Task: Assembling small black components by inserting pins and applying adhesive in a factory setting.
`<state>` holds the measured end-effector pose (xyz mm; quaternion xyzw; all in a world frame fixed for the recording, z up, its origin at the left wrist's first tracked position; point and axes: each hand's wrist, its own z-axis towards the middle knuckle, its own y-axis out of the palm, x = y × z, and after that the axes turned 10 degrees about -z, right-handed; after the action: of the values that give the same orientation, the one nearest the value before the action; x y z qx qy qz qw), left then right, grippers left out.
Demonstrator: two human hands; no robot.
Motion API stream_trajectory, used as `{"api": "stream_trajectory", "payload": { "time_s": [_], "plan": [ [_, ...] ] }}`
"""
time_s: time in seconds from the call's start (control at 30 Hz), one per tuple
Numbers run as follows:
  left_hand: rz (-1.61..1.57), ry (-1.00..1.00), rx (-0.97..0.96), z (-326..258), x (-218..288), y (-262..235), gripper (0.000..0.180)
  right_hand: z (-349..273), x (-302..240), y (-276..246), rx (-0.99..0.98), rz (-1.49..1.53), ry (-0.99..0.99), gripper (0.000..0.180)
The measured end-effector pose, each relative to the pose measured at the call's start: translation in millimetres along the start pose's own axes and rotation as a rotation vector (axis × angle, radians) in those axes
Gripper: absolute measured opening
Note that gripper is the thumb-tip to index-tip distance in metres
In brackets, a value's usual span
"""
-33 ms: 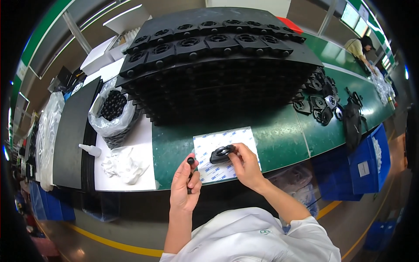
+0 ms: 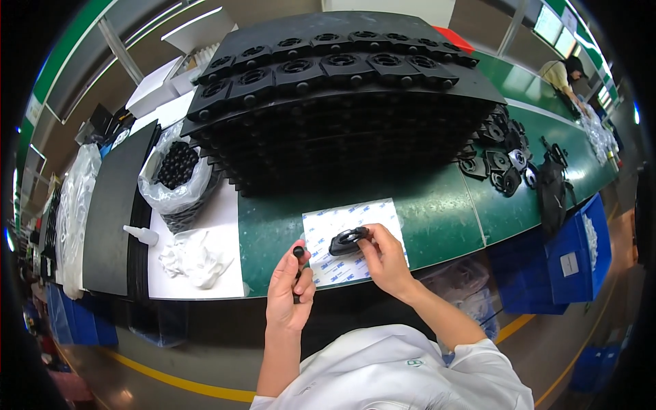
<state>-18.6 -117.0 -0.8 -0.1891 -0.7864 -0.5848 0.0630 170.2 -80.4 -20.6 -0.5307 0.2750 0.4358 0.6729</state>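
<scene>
Black plastic ring part (image 2: pixel 348 240) is sitting pinched in our right hand (image 2: pixel 386 263) over the white adhesive sheet (image 2: pixel 352 236); it seems light and stiff, best gripped by its rim. Our left hand (image 2: pixel 290 290), beside the sheet, is clamping a small black knobbed tool (image 2: pixel 298 253).

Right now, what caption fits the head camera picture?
Right hand holds a black part over a white sheet; left hand grips a black tool.

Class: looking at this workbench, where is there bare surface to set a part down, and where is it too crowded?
Bare green mat lies between the white sheet and the loose black parts on the right. A smaller patch sits between that sheet and the white board. The stacked black trays crowd the back.
</scene>
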Motion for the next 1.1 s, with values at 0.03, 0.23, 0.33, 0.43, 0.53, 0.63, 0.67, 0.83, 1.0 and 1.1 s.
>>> {"api": "stream_trajectory", "payload": {
  "time_s": [0.03, 0.23, 0.33, 0.43, 0.53, 0.63, 0.67, 0.83, 1.0, 1.1],
  "plan": [
    [0.0, -0.001, 0.0, 0, 0, 0, 0.029, 0, 0, 0, 0.001, -0.001, 0.001, 0.011],
    [0.035, 0.012, -0.012, 2, 0, -1, 0.029, 0, -9, 5, 0.0, -0.192, -0.216, 0.014],
    [0.026, 0.01, 0.006, 2, -1, -1, 0.027, 0, -4, 3, -0.032, -0.094, -0.129, 0.014],
    [0.026, 0.007, -0.001, 2, -2, 0, 0.024, 0, 1, -5, -0.143, 0.398, 0.194, 0.012],
    [0.036, -0.011, -0.018, 4, -5, 2, 0.021, 4, -4, -13, -0.145, 0.93, 0.394, 0.014],
    [0.089, -0.036, -0.042, 3, -10, 11, 0.018, 5, -6, -22, -0.235, 1.207, 0.492, 0.014],
    [0.089, -0.037, -0.046, 4, -12, 13, 0.018, 4, -8, -24, -0.25, 1.24, 0.501, 0.013],
    [0.203, -0.068, -0.095, 6, -20, 24, 0.026, -2, -4, -30, -0.267, 1.327, 0.468, 0.013],
    [0.238, -0.09, -0.092, 11, -24, 29, 0.025, -4, 2, -36, -0.231, 1.15, 0.176, 0.012],
    [0.269, -0.081, -0.057, 13, -24, 30, 0.024, -2, -7, -51, -0.123, 0.632, -0.147, 0.017]
  ]
}}
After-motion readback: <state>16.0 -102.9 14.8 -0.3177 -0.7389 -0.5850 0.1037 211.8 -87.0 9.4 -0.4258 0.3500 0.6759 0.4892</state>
